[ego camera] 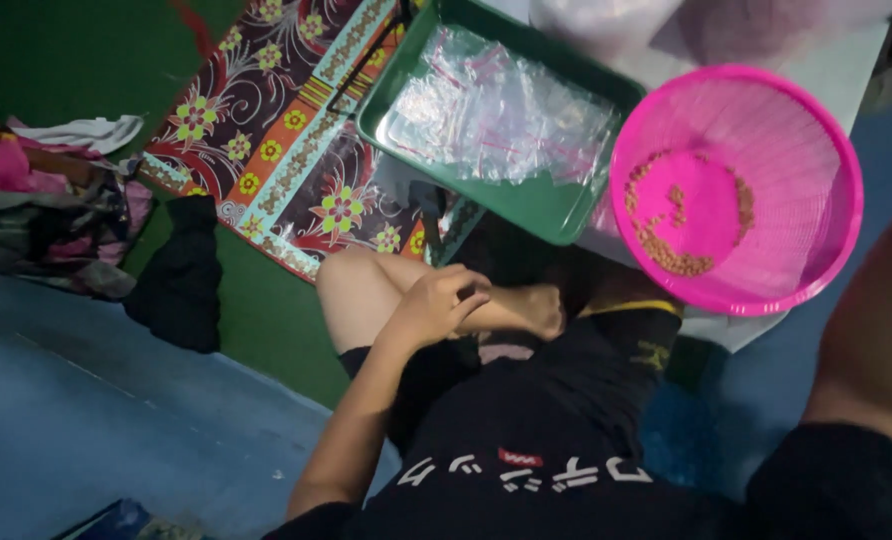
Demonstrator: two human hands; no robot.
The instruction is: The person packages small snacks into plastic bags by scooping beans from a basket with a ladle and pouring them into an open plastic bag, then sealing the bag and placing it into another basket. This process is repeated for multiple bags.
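Seated pause: our left hand (pixel 436 305) rests curled on the crossed leg, holding nothing; our right hand lies outside the view. The pink basket (pixel 736 185) of brown seeds (pixel 671 255) sits beside the green tray (pixel 536 205) of clear bags (pixel 496 110), awaiting a reach

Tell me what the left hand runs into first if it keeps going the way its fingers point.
The left hand points right along the crossed leg, so it would probably meet the foot first, though depth is hard to judge.
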